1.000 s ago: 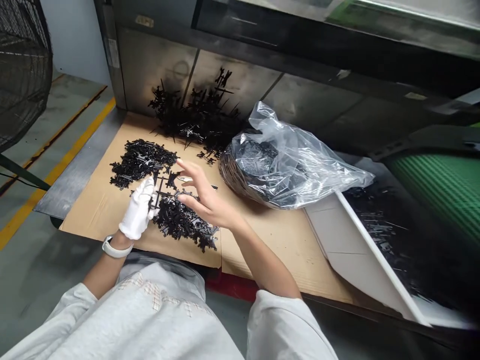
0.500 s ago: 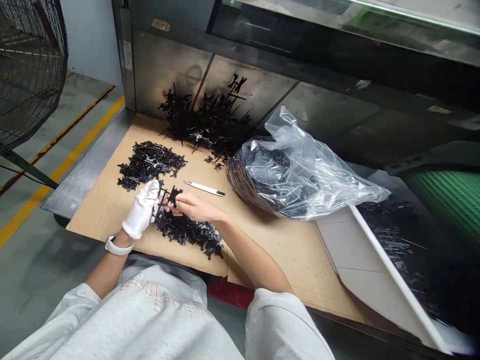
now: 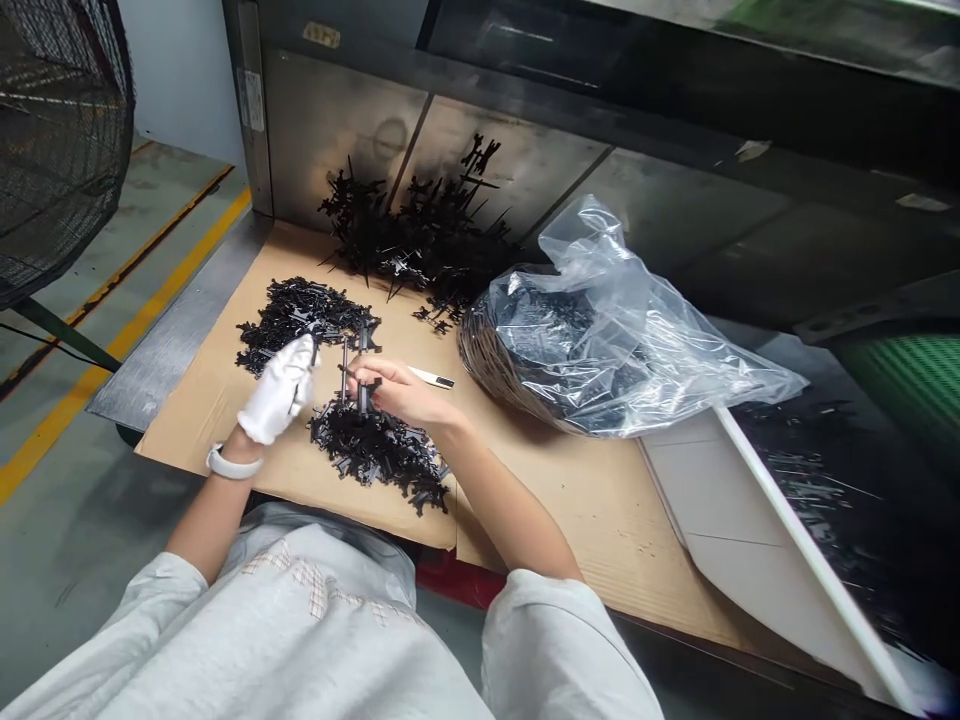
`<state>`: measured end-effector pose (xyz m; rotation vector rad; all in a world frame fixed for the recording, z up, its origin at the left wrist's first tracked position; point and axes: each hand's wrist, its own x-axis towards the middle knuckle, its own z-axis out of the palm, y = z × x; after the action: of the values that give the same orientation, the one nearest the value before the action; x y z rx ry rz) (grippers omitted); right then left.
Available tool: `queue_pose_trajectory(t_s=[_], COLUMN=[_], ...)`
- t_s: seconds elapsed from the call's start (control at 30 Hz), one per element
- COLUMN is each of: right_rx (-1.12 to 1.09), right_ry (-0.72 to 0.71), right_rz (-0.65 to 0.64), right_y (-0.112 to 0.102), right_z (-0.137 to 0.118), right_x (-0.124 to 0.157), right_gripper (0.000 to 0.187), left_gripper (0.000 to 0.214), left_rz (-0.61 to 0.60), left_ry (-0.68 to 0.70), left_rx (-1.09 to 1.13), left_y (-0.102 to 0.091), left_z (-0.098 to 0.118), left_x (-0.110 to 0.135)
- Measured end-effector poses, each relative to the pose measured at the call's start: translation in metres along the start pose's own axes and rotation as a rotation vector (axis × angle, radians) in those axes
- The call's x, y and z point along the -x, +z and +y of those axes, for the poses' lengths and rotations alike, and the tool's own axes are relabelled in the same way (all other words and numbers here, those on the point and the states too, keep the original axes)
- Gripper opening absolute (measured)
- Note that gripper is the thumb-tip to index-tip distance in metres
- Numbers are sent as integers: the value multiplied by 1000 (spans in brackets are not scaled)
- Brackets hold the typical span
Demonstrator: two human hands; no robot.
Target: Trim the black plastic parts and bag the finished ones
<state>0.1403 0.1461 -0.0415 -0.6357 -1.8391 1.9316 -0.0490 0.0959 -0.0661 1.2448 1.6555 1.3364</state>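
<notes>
My left hand [image 3: 279, 390], in a white fabric glove, has its fingers bunched above the cardboard, with a thin black strip across it; I cannot tell if it grips anything. My right hand [image 3: 394, 392] is bare and pinches an upright black plastic runner piece [image 3: 362, 368]. Below the hands lies a heap of black plastic parts [image 3: 379, 450]. Another heap [image 3: 300, 322] sits just beyond the glove. A white-handled craft knife [image 3: 433, 377] lies by my right fingers, partly hidden by them.
A larger black tangle [image 3: 412, 235] leans against the metal wall [image 3: 330, 120] behind the cardboard sheet [image 3: 196, 420]. A woven basket [image 3: 480, 365] under a clear plastic bag [image 3: 622, 350] stands to the right. A white-edged panel [image 3: 795, 520] and a mesh fan [image 3: 60, 130] flank the bench.
My right hand has closed on the black runner piece, which now stands upright. The glove has moved slightly left, and my right fingers now cover part of the knife.
</notes>
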Motion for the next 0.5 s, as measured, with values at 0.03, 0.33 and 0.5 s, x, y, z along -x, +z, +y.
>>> queue_pose_trajectory(t_s=[0.03, 0.33, 0.5], right_rx=[58, 473, 504], right_ry=[-14, -71, -51], right_rz=[34, 394, 366], right_y=[-5, -21, -16], right_z=[-2, 2, 6], right_x=[3, 9, 13], right_gripper=[46, 39, 32], left_gripper=[41, 31, 24], left_rz=[19, -32, 149], left_ry=[10, 249, 135], left_rx=[-88, -905, -489], left_y=[-3, -10, -16], left_z=[2, -10, -24], left_x=[-7, -77, -93])
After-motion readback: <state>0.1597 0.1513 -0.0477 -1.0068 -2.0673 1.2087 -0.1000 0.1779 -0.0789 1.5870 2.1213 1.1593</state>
